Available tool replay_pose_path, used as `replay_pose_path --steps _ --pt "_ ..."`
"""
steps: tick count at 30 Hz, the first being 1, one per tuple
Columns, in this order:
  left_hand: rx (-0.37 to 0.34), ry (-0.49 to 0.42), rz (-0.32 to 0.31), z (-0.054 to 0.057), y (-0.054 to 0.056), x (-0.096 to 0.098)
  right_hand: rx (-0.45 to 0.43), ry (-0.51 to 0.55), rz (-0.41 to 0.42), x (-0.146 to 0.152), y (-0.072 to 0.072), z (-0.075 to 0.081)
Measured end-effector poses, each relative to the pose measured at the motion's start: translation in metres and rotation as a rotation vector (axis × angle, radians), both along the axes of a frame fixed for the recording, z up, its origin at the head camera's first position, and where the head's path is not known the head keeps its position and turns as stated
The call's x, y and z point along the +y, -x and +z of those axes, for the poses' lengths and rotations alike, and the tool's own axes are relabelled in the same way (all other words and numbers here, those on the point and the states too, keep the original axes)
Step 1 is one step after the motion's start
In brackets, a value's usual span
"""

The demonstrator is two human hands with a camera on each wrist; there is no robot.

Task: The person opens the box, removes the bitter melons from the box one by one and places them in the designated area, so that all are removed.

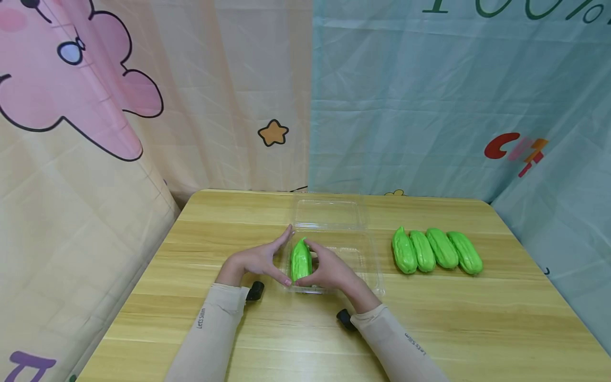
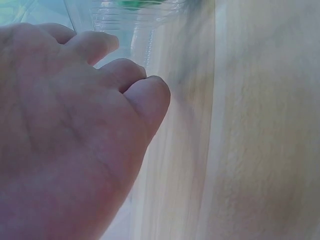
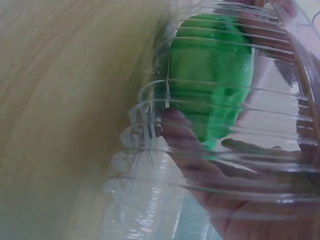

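A bright green ridged bitter melon (image 1: pixel 300 260) lies lengthwise at the left end of a clear plastic box (image 1: pixel 374 265). My right hand (image 1: pixel 329 269) reaches into the box and holds the bitter melon between thumb and fingers, near its two ends. Through the box's ribbed wall, the right wrist view shows the bitter melon (image 3: pixel 210 75) and the fingers of the right hand (image 3: pixel 200 170). Just left of the box, my left hand (image 1: pixel 260 262) has thumb and fingers spread wide at the box's left edge. In the left wrist view its palm (image 2: pixel 65 130) faces the camera.
The box's clear lid (image 1: pixel 329 213) is folded back toward the table's far edge. Several more green bitter melons (image 1: pixel 441 248) lie side by side on the wooden table (image 1: pixel 477 323), right of the box. Printed curtains (image 1: pixel 406 106) hang behind and beside the table.
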State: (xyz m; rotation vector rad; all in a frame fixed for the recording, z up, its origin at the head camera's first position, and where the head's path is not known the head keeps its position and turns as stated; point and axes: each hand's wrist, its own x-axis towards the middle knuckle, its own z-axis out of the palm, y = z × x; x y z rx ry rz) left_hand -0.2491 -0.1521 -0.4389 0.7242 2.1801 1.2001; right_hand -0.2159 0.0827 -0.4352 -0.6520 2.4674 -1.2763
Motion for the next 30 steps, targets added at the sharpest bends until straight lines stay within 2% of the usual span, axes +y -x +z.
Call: replay_pose_path --steps 6,12,17,30 --pt "0.000 0.010 0.002 0.001 -0.001 -0.001 -0.003 -0.004 -0.020 0.002 0.000 0.001" --pt "0.021 0.023 0.025 0.001 -0.001 -0.003 -0.033 0.049 -0.030 0.008 0.001 0.008" --pt "0.043 0.029 0.022 0.002 0.000 -0.007 -0.043 0.075 -0.065 0.013 0.003 0.016" --pt "0.024 0.010 0.036 0.001 0.000 -0.020 -0.051 0.147 -0.132 0.037 0.007 0.033"
